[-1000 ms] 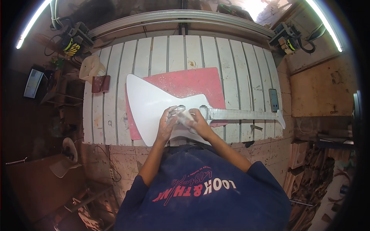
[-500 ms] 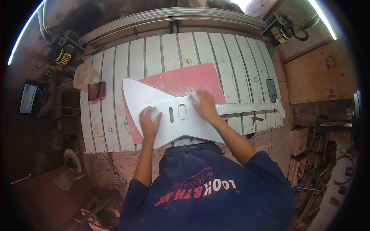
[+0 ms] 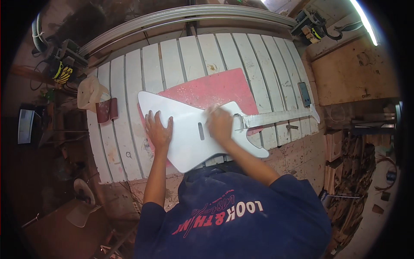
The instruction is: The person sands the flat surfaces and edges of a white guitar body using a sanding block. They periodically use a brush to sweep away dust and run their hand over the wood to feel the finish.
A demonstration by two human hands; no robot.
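A white electric guitar (image 3: 185, 116) with an angular body lies flat on a pink sheet (image 3: 224, 86), its pale neck (image 3: 276, 118) reaching to the right. My left hand (image 3: 159, 131) rests with spread fingers on the left part of the body, near its edge. Over the middle of the body, beside a dark slot (image 3: 201, 131), my right hand (image 3: 220, 125) is bent and smeared by motion. Something pale shows at its fingertips, too blurred to name. Part of the body's cutouts is hidden beneath this hand.
The white slatted table (image 3: 172, 64) carries a pale plastic container (image 3: 92, 93), a curled reddish-brown sheet (image 3: 105, 111) at the left, and a phone (image 3: 305, 94) at the right. A small metal piece (image 3: 292, 127) lies below the neck. A metal rail (image 3: 194, 15) spans the far side.
My right hand has moved left and nearer, uncovering the area where neck meets body. My left hand has shifted left and its fingers are more spread. The view has tilted slightly.
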